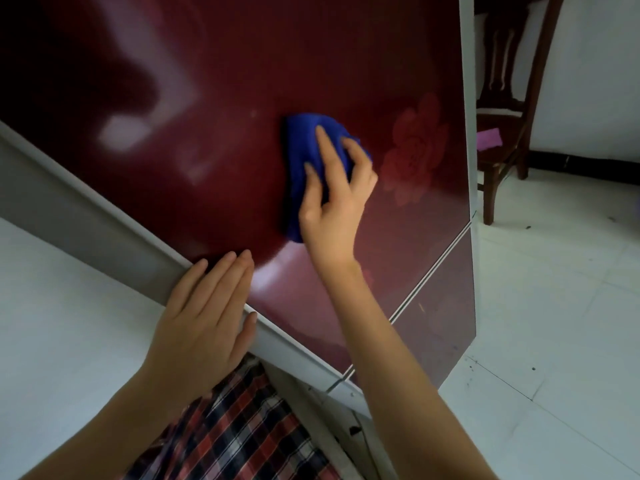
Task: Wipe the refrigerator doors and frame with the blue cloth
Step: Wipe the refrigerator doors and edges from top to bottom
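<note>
A glossy dark red refrigerator door (214, 98) with a faint flower print fills the upper view, tilted by the camera angle. Its grey frame edge (79, 216) runs down the left side. The blue cloth (304, 147) lies bunched against the door's middle. My right hand (334, 199) presses it to the door, fingers curled over the cloth and thumb along its left side. My left hand (207, 313) rests flat with straight fingers on the grey edge, fingertips reaching the red panel. A seam (433, 275) separates the upper door from the lower door (440, 327).
A dark wooden chair (502, 140) stands right of the refrigerator with a pink item (489, 137) on its seat. White tiled floor (554, 323) spreads to the right. My plaid clothing (235, 431) shows at the bottom.
</note>
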